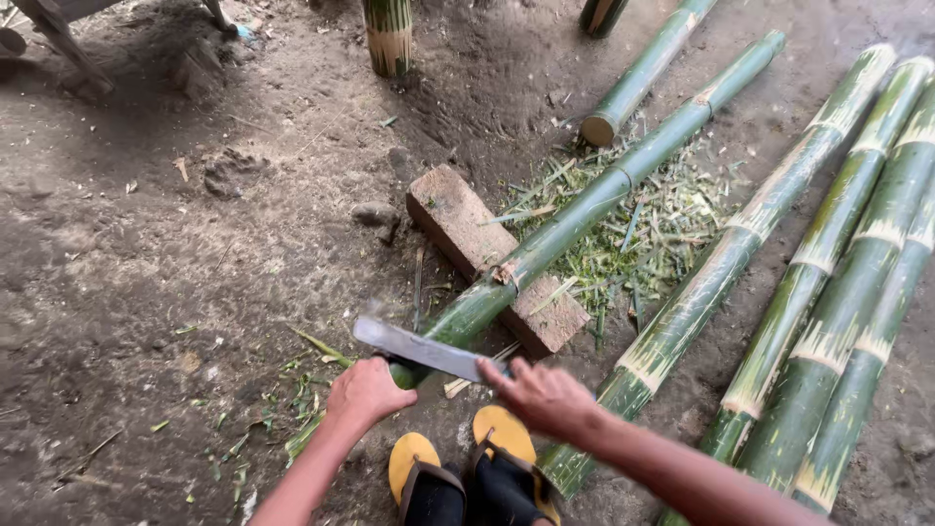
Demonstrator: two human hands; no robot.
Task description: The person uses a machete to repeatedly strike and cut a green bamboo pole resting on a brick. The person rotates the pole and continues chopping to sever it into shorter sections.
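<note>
Left hand (365, 392) closed round the near end of a long green bamboo pole (584, 209) propped on one reddish brick (492, 258) — right hand (541, 394) gripping a flat grey blade (419, 348) laid across it; four more green poles (828, 282) alongside.

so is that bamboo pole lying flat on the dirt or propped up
Propped up: the bamboo pole rests across the brick, its near end raised by the left hand.

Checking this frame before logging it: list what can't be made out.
- Head view: near end of bamboo pole, hidden behind left hand and blade.
- Blade edge: motion-blurred.
- Blade handle: covered by right hand.
- Poles at right: ends cut off by frame edges.
</note>
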